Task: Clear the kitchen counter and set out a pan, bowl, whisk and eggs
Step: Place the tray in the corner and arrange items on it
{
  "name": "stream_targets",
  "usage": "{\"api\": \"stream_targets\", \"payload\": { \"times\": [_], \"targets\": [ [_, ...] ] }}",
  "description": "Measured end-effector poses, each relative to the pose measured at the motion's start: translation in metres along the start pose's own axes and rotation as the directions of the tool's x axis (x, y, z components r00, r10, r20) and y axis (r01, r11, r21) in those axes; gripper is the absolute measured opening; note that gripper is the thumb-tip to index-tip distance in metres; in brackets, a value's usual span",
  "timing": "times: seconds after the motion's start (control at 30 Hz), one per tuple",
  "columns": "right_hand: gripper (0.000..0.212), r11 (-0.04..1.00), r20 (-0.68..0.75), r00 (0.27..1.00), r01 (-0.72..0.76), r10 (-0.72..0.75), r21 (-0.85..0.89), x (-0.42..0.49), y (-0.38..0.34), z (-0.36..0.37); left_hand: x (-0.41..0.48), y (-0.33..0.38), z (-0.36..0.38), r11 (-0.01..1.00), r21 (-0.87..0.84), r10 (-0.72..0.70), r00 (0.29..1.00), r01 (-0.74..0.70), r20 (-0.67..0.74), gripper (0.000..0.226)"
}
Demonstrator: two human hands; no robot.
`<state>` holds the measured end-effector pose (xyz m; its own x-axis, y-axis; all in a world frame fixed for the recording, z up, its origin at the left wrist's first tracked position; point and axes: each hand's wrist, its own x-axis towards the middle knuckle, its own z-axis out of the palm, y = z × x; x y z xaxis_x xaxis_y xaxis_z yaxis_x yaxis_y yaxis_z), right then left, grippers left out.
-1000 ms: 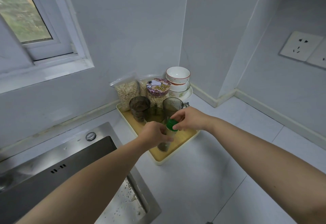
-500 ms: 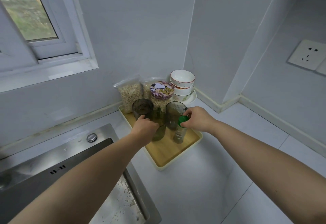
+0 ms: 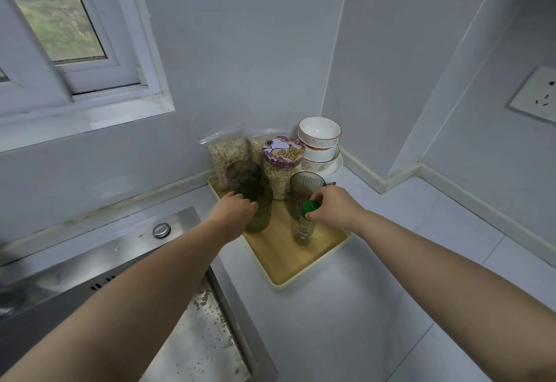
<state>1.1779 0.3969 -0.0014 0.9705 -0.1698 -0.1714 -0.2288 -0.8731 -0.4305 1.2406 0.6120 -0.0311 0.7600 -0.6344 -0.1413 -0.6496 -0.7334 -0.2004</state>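
Head: L hand [image 3: 233, 210] grips glass [image 3: 262, 217]; R hand [image 3: 337, 208], bottle [image 3: 305, 231] (nr tray [image 3: 279, 258] rim).

body: two arms of one person are shown, wide near the frame edge and tapered to the wrist | left forearm [image 3: 126, 300]: left bare along its whole visible length | right forearm [image 3: 451, 276]: likewise bare | left hand [image 3: 233, 211]: bare, seen from the back | right hand [image 3: 337, 208]: bare, knuckles shown
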Motion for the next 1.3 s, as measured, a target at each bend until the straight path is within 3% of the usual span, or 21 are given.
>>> {"api": "stream_targets", "payload": {
  "times": [0.47,0.6,0.7,0.8,0.9,1.1,1.3],
  "targets": [
    [0.029,0.981,-0.072,0.987,-0.153,0.145,-0.12,0.005,0.015,-0.006,-0.002,0.005,0.003,0.999,-0.017,-0.044,0.997,0.043,-0.061,0.03],
    [0.029,0.978,-0.063,0.981,-0.187,0.181,-0.088,0.008,0.025,-0.015,-0.001,0.014,0.0,0.998,-0.053,-0.033,0.96,0.019,-0.277,0.045],
    [0.035,0.979,-0.066,0.981,-0.185,0.18,-0.086,0.01,0.032,-0.018,0.009,0.027,-0.006,0.995,-0.034,0.078,0.933,-0.096,-0.35,0.049],
    [0.035,0.981,-0.073,0.98,-0.187,0.183,-0.048,0.014,0.037,-0.018,0.028,0.045,-0.015,0.98,-0.075,0.155,0.946,-0.184,-0.286,0.053],
    [0.034,0.983,-0.083,0.979,-0.185,0.184,0.002,0.016,0.04,-0.015,0.047,0.062,-0.021,0.975,-0.145,0.14,0.971,-0.17,-0.193,0.051],
    [0.026,0.989,-0.098,0.984,-0.148,0.147,-0.005,0.023,0.042,-0.012,0.069,0.067,-0.029,0.991,0.09,0.1,0.993,-0.094,-0.059,0.023],
    [0.026,0.996,-0.149,0.985,-0.092,0.089,-0.013,0.033,0.04,-0.007,0.072,0.078,-0.032,0.996,0.055,0.07,0.997,-0.068,-0.041,0.02]
  ]
}}
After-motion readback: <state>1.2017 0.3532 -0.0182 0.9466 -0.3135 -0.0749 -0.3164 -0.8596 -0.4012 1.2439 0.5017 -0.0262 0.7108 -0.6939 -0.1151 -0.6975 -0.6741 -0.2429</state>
